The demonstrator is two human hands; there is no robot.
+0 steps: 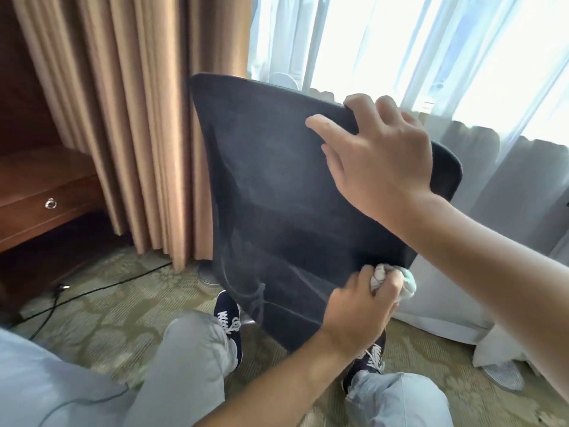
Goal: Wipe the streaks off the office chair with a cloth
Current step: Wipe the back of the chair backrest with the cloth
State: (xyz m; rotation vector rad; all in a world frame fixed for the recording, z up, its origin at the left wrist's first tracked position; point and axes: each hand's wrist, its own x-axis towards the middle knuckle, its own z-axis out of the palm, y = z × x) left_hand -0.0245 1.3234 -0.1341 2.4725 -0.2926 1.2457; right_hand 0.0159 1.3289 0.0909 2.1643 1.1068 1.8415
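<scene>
The dark office chair backrest [271,186] stands in front of me, its rear face toward me, with faint pale streaks across it. My right hand [378,155] grips the backrest's top edge, fingers curled over the rim and thumb on the rear face. My left hand [360,306] holds a crumpled white cloth [406,283] against the lower right corner of the backrest. The chair's seat and base are hidden behind the backrest.
Brown curtains [129,124] hang at the left and sheer white curtains [462,72] cover the bright window behind the chair. A wooden cabinet with a drawer [46,204] stands far left. A black cable [92,291] crosses the patterned carpet. My legs and dark shoes [228,318] are below.
</scene>
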